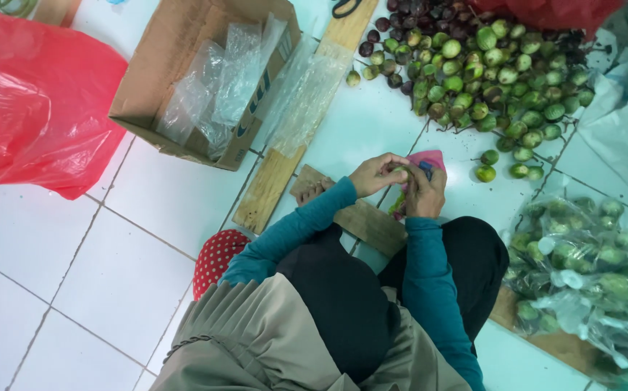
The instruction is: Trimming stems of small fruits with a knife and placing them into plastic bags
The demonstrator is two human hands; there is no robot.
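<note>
Left hand and right hand pinching one small round green fruit, glossy pile beyond

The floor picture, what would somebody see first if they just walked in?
First, the big heap of green fruits on the white floor at the top right, with dark purple ones along its far edge. Next, the bright red bag at the left, beside an open box of clear bags. In the middle, the left hand and right hand meet over a small green fruit.

A brown cardboard box holds clear plastic bags; right, clear bagged green fruit.
</note>
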